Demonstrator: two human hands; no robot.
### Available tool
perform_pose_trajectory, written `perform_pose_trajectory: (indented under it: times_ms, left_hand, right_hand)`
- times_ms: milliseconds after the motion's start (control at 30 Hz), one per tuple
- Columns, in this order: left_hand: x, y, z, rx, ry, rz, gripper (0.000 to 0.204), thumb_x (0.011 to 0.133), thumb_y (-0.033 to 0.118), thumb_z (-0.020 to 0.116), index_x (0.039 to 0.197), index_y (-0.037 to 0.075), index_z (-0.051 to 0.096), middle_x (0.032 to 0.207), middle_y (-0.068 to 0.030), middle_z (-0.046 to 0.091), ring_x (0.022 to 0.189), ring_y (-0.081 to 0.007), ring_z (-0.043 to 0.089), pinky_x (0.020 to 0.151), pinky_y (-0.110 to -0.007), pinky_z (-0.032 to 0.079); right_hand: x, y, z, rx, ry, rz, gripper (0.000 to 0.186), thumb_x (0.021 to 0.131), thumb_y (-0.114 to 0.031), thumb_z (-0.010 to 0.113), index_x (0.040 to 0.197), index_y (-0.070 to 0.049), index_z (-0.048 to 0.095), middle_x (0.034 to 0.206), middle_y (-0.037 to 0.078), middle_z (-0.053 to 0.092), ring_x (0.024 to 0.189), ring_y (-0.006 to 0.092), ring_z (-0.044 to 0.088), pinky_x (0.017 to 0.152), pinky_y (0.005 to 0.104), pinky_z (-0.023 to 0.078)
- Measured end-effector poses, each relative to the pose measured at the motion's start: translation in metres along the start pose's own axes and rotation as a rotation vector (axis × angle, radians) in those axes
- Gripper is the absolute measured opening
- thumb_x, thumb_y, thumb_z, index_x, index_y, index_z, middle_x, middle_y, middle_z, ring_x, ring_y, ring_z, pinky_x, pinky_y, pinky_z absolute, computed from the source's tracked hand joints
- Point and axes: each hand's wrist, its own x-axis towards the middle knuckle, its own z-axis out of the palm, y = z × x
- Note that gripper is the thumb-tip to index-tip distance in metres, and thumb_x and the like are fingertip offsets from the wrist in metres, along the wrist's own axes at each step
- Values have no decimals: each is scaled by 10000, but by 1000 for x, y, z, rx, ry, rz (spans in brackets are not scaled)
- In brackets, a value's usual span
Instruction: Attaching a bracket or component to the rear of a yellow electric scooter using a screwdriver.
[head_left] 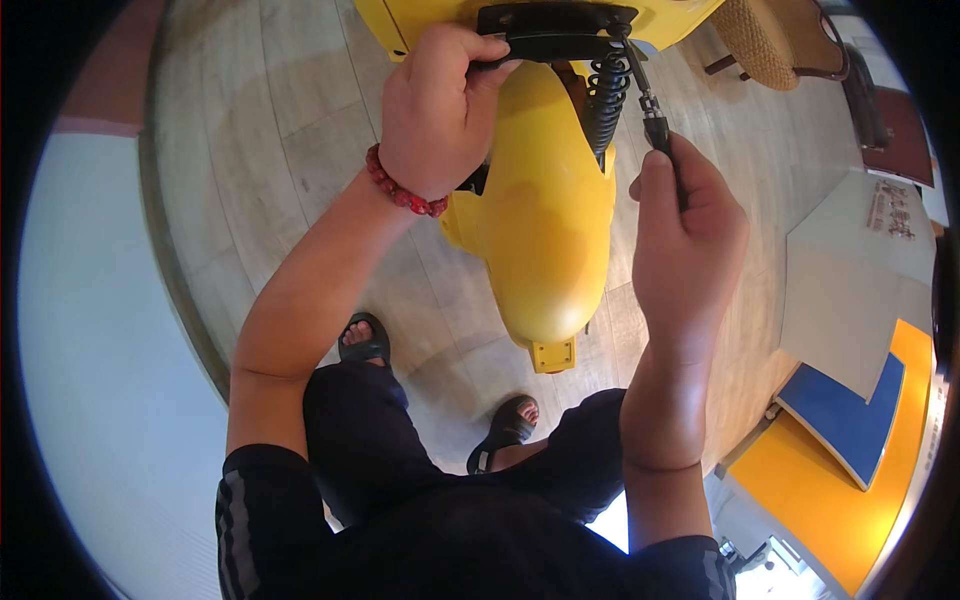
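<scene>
At the top of the view, a black bar [560, 45] sits on a yellow vehicle body [668, 22], with my left hand [440, 120] gripping the bar's left part. My right hand [688, 225] holds a screwdriver [655, 128] by its black handle; its metal shaft points up to the bar's right end, where the exact contact is too small to make out. Just left of the shaft is a black coiled spring [607, 100]. Between my arms lies a long, rounded yellow fender [543, 225] with a small yellow plate [552, 355] at its near end.
A woven chair [765, 45] stands at upper right. Boards in white [835, 310], blue [840, 410] and orange [770, 480] lie at the right. A white surface [90, 340] borders the left. Wood-look floor [260, 120] surrounds the vehicle and my sandalled feet.
</scene>
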Motion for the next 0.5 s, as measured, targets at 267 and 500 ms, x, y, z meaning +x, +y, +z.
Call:
perform_pose_trajectory:
  times_ms: [267,500]
  left_hand:
    - [8,9,-5,101,-56,33,165,732,-12,629,853,21,522,736,-122,583,658,-306,585,557,-340,480]
    - [9,10,-11,105,-109,31,185,726,-17,631,867,24,518,766,-119,577,679,-306,581,568,-337,482]
  right_hand:
    - [4,-8,-9,-142,-42,-39,185,823,-85,520,950,23,599,611,132,566,533,175,563,520,278,423]
    - [1,-18,-5,-66,-55,14,248,834,-96,514,1030,47,567,630,103,595,524,149,552,511,265,433]
